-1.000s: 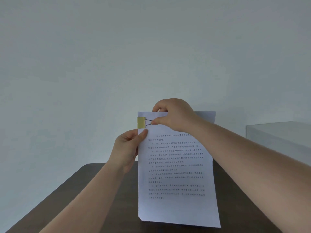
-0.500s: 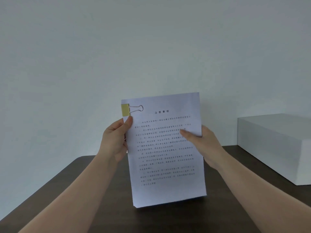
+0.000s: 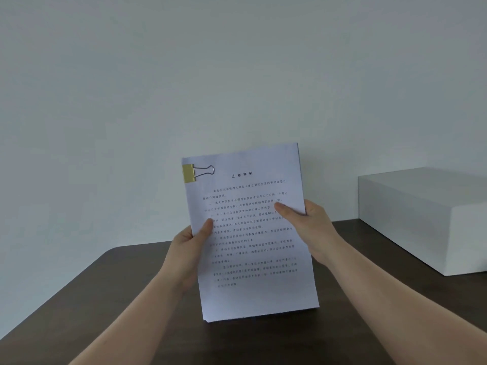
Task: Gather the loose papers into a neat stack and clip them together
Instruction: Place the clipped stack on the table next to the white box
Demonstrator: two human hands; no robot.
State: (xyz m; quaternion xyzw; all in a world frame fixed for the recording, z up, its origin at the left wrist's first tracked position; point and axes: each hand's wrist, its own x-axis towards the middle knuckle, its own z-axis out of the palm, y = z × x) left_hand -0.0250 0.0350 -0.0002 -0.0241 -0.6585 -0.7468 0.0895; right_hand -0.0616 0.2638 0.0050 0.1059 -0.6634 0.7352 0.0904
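Observation:
A stack of white printed papers (image 3: 250, 246) stands upright in front of me, tilted slightly left, its bottom edge close to the dark table (image 3: 105, 299). A gold binder clip (image 3: 189, 173) grips the stack's upper left corner, its wire handle folded flat onto the page. My left hand (image 3: 188, 248) holds the left edge at mid height, thumb on the front. My right hand (image 3: 305, 227) holds the right edge, thumb across the text. The fingers behind the sheets are hidden.
A white rectangular box (image 3: 427, 217) sits on the table at the right, near the wall. A plain pale wall (image 3: 237, 75) rises behind the table's far edge.
My right hand left the clip's handle and took the stack's right edge. My left hand slid down the left edge. The stack sank lower and tilted a little.

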